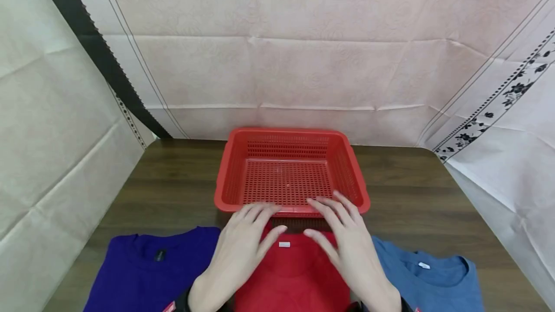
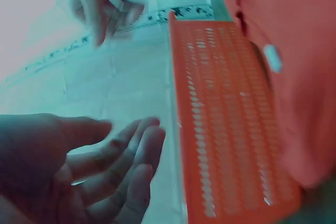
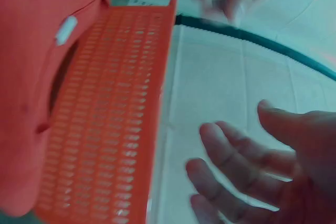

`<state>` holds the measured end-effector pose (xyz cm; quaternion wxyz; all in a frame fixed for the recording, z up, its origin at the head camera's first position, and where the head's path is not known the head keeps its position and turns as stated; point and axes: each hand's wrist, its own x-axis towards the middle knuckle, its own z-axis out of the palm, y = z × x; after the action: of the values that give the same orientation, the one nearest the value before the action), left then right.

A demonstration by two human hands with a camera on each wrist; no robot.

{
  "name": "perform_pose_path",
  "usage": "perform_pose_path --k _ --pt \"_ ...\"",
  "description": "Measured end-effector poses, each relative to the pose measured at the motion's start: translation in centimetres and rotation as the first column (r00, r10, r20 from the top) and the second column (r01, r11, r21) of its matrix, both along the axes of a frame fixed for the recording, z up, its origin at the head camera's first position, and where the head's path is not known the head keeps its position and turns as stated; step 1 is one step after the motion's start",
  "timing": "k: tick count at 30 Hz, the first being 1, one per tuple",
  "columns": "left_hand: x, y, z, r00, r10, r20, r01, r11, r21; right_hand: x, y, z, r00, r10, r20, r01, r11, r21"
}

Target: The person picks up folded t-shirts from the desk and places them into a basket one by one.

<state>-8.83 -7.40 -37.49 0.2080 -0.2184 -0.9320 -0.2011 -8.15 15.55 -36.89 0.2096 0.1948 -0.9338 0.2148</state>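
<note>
Both hands hover palm-down above a red shirt (image 1: pixel 292 273) with a white neck label, near the front rim of a red plastic basket (image 1: pixel 286 167). The left hand (image 1: pixel 243 242) has loosely bent fingers and holds nothing. Opposite it, the right hand (image 1: pixel 347 242) is spread, its fingertips over the basket's front edge, also holding nothing. In the left wrist view, the left hand (image 2: pixel 100 166) shows a gap between thumb and fingers, beside the basket's slotted wall (image 2: pixel 226 129). The right wrist view shows the right hand (image 3: pixel 252 166) likewise apart from the basket (image 3: pixel 105 119).
A dark blue-purple shirt (image 1: pixel 149 273) lies to the left on the wooden table (image 1: pixel 182 177), and a lighter blue shirt (image 1: pixel 433 278) lies to the right. Behind the table hangs pale patterned cloth (image 1: pixel 277 71), with more cloth along both sides.
</note>
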Motion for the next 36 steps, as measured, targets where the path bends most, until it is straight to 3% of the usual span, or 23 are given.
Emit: perform_pose_path --k 2,4,5,7,9,12,14,16,19,21,24,29,31,34,36 --pt "1.1 -1.1 -0.1 0.996 0.076 0.040 -0.077 0.997 0.025 0.7 0.4 0.1 0.994 -0.076 0.084 0.079 0.997 -0.027" --pt "2.1 -2.5 -0.5 0.976 0.159 0.150 -0.162 0.987 0.004 1.4 1.2 -0.2 0.960 -0.164 0.229 0.166 0.986 0.009" --pt "2.5 -3.2 -0.8 0.957 0.197 0.214 -0.199 0.980 -0.013 1.6 1.8 -0.5 0.930 -0.211 0.300 0.206 0.977 0.049" --pt "3.3 -4.7 -1.7 0.907 0.257 0.334 -0.250 0.966 -0.066 2.1 3.1 -1.4 0.848 -0.296 0.439 0.261 0.955 0.140" --pt "3.5 -5.8 -2.7 0.853 0.272 0.445 -0.257 0.962 -0.095 2.2 4.6 -2.5 0.795 -0.337 0.504 0.276 0.942 0.193" --pt "3.6 -6.8 -4.3 0.802 0.229 0.552 -0.228 0.971 -0.071 2.4 6.1 -4.2 0.728 -0.359 0.584 0.280 0.933 0.224" --pt "3.5 -7.1 -5.3 0.781 0.154 0.605 -0.179 0.984 -0.019 2.4 6.6 -5.1 0.693 -0.327 0.643 0.257 0.945 0.203" --pt "3.4 -7.0 -6.1 0.751 0.062 0.657 -0.141 0.988 0.068 2.4 6.9 -5.9 0.660 -0.250 0.709 0.225 0.966 0.131" --pt "3.1 -6.8 -7.1 0.678 -0.053 0.734 -0.141 0.970 0.200 2.2 7.1 -6.7 0.609 -0.087 0.788 0.179 0.983 -0.030" --pt "2.9 -6.6 -7.6 0.622 -0.103 0.776 -0.183 0.945 0.273 1.9 7.3 -7.1 0.568 0.033 0.823 0.157 0.976 -0.148" --pt "2.8 -6.4 -8.2 0.531 -0.217 0.819 -0.249 0.884 0.395 1.6 7.4 -7.7 0.495 0.195 0.847 0.168 0.935 -0.314" --pt "2.8 -6.0 -8.8 0.371 -0.503 0.780 -0.343 0.707 0.619 1.6 7.3 -8.7 0.358 0.373 0.856 0.277 0.833 -0.479" --pt "2.7 -5.8 -9.0 0.342 -0.555 0.759 -0.360 0.668 0.651 1.7 7.1 -9.0 0.305 0.438 0.845 0.319 0.789 -0.524" --pt "2.7 -5.4 -9.2 0.314 -0.601 0.735 -0.375 0.633 0.677 1.7 6.6 -9.4 0.223 0.563 0.796 0.361 0.711 -0.604" --pt "2.8 -5.1 -9.4 0.301 -0.630 0.716 -0.391 0.603 0.695 1.6 6.2 -9.7 0.183 0.634 0.751 0.383 0.658 -0.649"
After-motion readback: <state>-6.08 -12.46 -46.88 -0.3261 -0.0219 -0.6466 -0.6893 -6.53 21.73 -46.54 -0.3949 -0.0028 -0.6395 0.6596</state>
